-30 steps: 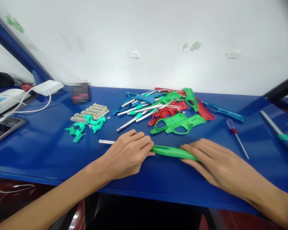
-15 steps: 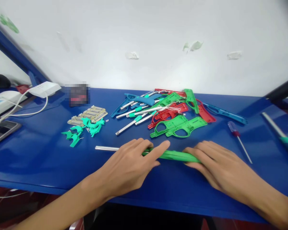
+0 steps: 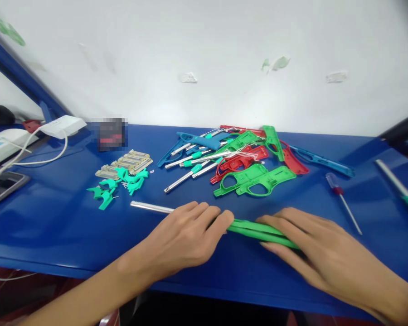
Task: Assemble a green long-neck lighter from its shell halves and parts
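Note:
A green long-nosed lighter (image 3: 255, 230) lies crosswise between my hands, its metal tube (image 3: 149, 207) pointing left. My left hand (image 3: 190, 235) is closed around the front of its body, hiding the trigger area. At the handle end, my right hand (image 3: 316, 246) grips the casing between thumb and fingers. A dark gap runs along the seam between the two casing halves near my right fingers. Beyond them lie open green casing halves (image 3: 270, 180), red casing halves (image 3: 238, 158) and several metal lighter tubes (image 3: 182, 181) with teal collars and thin white wires.
Teal triggers (image 3: 104, 192) and clear fuel tanks (image 3: 129, 163) are piled on the left of the blue table (image 3: 71, 235). A screwdriver (image 3: 340, 194) and another lighter (image 3: 394, 181) lie right. A phone (image 3: 5, 188) and white cables (image 3: 66, 145) occupy the left edge.
The lighter's handle end has tilted down toward me, and a gap now shows along its seam. My right hand has shifted slightly lower; my left thumb has drawn in against the body.

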Motion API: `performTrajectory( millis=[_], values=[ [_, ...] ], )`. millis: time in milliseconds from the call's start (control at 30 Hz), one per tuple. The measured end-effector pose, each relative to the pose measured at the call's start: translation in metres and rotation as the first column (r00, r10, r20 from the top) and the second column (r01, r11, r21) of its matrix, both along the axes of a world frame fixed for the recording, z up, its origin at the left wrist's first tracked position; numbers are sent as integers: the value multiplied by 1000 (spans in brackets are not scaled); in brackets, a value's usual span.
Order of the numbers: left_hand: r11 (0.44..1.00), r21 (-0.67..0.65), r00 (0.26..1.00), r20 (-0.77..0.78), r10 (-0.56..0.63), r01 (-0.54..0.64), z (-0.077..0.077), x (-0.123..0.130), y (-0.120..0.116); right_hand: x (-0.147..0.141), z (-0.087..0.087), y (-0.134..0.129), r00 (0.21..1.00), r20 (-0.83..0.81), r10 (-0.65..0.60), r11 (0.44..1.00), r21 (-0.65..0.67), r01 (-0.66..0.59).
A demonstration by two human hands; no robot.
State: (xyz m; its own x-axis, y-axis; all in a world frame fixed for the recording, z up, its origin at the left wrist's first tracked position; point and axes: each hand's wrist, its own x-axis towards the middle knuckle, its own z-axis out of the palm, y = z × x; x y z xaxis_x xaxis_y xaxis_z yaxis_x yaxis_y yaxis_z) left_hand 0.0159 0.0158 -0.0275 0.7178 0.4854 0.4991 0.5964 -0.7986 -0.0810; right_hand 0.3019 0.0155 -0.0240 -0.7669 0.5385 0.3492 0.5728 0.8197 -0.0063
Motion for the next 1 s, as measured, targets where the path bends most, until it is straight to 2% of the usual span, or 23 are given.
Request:
performTrajectory(
  millis=[233, 400, 600, 633, 700, 800, 900, 1000],
  values=[
    [1000, 16, 1000, -10, -7, 7, 5, -2, -2, -3, 1, -1, 1000, -9, 7, 1000, 18, -7],
    [998, 60, 999, 21, 36, -37, 8, 0, -2, -7, 4, 0, 997, -48, 54, 995, 83, -50],
    [996, 73, 998, 28, 52, -54, 8, -2, -5, -3, -1, -2, 996, -76, 41, 985, 170, -28],
    [997, 47, 998, 25, 56, -57, 9, -2, -7, -2, -2, -2, 998, -62, 26, 980, 199, -13],
    [991, -93, 994, 40, 102, -98, 13, -3, -12, 3, -4, -1, 1000, -24, -15, 965, 263, 21],
    [940, -302, 981, 65, 185, -157, 23, -2, -15, 12, -9, 0, 996, 48, -74, 945, 323, 55],
    [905, -406, 977, 108, 186, -127, 32, 0, -11, 18, -14, 1, 986, 119, -117, 945, 320, 74],
    [892, -444, 958, 212, 191, -80, 33, 1, -5, 18, -18, 1, 975, 143, -172, 939, 322, 119]
  ],
)
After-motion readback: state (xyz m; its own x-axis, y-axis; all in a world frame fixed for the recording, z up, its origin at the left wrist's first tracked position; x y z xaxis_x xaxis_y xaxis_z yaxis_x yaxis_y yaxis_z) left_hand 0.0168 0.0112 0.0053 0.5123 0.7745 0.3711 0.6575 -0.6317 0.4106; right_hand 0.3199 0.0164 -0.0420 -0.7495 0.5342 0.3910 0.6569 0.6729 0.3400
